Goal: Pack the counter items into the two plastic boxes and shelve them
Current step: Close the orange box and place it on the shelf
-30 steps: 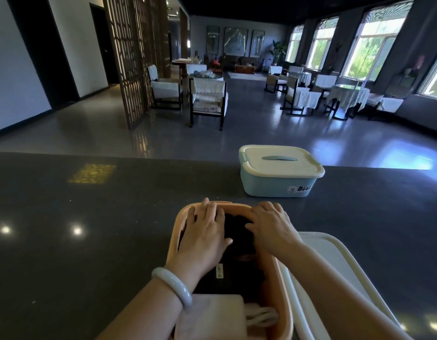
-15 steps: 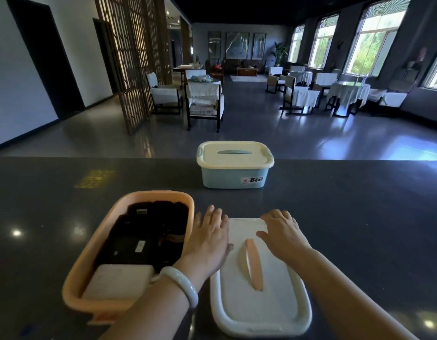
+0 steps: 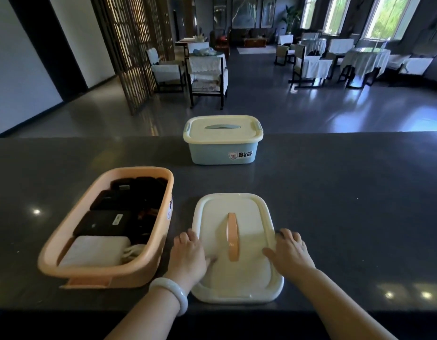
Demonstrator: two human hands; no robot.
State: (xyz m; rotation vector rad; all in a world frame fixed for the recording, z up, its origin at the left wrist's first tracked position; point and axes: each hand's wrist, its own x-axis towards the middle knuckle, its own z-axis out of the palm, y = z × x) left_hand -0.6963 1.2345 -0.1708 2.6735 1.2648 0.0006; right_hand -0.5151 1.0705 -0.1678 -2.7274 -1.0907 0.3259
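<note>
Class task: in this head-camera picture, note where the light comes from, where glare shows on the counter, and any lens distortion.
Head view: daylight enters through the windows at upper right, leaving the room dim; small bright glare spots dot the dark counter; the wide-angle lens bows the counter's far edge and tilts the wooden screen at left.

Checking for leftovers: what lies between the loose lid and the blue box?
Nothing: in the head view only bare dark counter separates the lid from the blue box.

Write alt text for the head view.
Both hands, left and right, grip the side edges of a cream lid lying on a dark counter. An open orange box, packed, sits left; a closed blue box behind.
</note>
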